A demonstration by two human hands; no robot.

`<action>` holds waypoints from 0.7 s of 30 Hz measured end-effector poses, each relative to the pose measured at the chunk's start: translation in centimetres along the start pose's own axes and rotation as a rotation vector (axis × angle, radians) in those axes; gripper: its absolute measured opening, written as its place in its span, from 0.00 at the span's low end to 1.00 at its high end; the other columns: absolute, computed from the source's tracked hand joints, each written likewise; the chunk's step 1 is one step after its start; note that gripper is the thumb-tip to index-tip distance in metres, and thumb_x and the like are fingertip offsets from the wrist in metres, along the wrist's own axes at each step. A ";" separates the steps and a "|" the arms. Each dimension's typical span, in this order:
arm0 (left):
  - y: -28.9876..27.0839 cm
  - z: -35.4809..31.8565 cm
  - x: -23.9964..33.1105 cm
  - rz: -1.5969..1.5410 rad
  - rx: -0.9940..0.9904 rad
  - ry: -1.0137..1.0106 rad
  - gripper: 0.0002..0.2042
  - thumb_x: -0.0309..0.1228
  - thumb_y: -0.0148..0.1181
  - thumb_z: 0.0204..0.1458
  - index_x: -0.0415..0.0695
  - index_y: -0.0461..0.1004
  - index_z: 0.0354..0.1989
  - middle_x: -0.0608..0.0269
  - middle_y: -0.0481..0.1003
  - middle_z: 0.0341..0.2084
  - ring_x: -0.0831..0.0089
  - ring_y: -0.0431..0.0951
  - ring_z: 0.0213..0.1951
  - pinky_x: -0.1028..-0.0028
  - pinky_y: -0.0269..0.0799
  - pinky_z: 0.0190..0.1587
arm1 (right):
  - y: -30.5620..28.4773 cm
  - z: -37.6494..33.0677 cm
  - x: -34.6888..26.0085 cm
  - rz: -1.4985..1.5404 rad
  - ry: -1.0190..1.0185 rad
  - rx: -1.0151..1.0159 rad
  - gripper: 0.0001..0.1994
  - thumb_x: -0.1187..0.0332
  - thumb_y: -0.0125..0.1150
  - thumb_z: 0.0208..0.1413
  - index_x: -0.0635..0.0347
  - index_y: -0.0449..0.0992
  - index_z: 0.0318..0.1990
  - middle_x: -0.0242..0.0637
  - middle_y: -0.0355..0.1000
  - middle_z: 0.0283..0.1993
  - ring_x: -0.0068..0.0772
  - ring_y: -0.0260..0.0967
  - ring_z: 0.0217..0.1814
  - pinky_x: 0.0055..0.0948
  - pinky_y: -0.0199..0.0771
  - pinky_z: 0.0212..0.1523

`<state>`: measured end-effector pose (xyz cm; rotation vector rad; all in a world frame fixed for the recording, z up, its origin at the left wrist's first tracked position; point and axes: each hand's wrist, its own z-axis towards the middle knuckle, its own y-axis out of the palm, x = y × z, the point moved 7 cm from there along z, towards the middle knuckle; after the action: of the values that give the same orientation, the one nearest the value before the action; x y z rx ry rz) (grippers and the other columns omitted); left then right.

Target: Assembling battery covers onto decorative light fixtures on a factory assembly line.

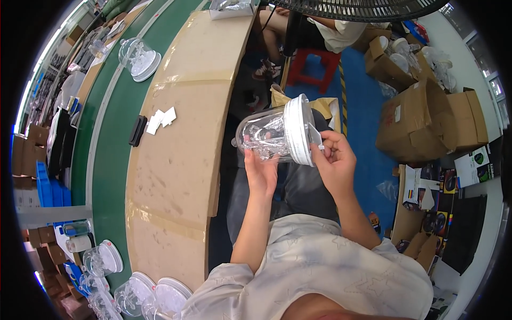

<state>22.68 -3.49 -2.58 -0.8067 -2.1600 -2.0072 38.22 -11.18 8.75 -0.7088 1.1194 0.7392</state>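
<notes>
A clear dome jar with a white ring-shaped base [297, 130] lies on its side in the air above my lap. Shiny, see-through shapes fill the dome, though I cannot make out what they are. My left hand [260, 173] supports the dome from below, its fingers curled round the clear wall. At the underside of the base, my right hand [336, 160] pinches a small white card [315, 137] between thumb and fingers. Part of the card is hidden by the fingers. On the cardboard-covered bench to the left lie several similar white cards [161, 119], beside a black oblong object [137, 131].
A green conveyor belt [109, 154] runs past the bench, carrying another dome jar [140, 60] and several more at the lower left. A black fan [362, 8] hangs over the top. Cardboard boxes [408, 125] stand on the right. Someone sits beyond, near a red stool [313, 69].
</notes>
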 end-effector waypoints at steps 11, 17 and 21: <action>-0.9 0.3 -0.4 -0.061 -0.006 -0.033 0.40 0.54 0.63 0.54 0.51 0.52 0.71 0.62 0.56 0.69 0.57 0.56 0.70 0.47 0.54 0.70 | 0.2 0.8 2.0 0.153 0.144 -0.279 0.22 0.84 0.63 0.54 0.71 0.68 0.57 0.31 0.70 0.38 0.15 0.68 0.40 0.16 0.69 0.41; -0.6 -0.1 -0.8 -0.063 -0.005 -0.068 0.41 0.54 0.65 0.53 0.51 0.54 0.70 0.62 0.58 0.68 0.58 0.55 0.70 0.47 0.54 0.70 | -0.4 0.6 2.0 0.143 0.159 -0.373 0.27 0.82 0.64 0.53 0.68 0.63 0.62 0.29 0.68 0.39 0.14 0.66 0.40 0.15 0.66 0.41; -0.2 -0.3 -0.8 -0.061 -0.022 -0.075 0.40 0.53 0.66 0.53 0.51 0.55 0.70 0.62 0.59 0.67 0.59 0.57 0.70 0.47 0.54 0.70 | -0.7 0.4 1.6 0.136 0.149 -0.400 0.31 0.78 0.66 0.52 0.66 0.61 0.64 0.28 0.64 0.37 0.14 0.61 0.37 0.15 0.62 0.38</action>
<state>23.22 -4.00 -3.10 -0.8421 -2.2329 -2.0655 39.42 -11.02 7.41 -1.0452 1.1755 1.0561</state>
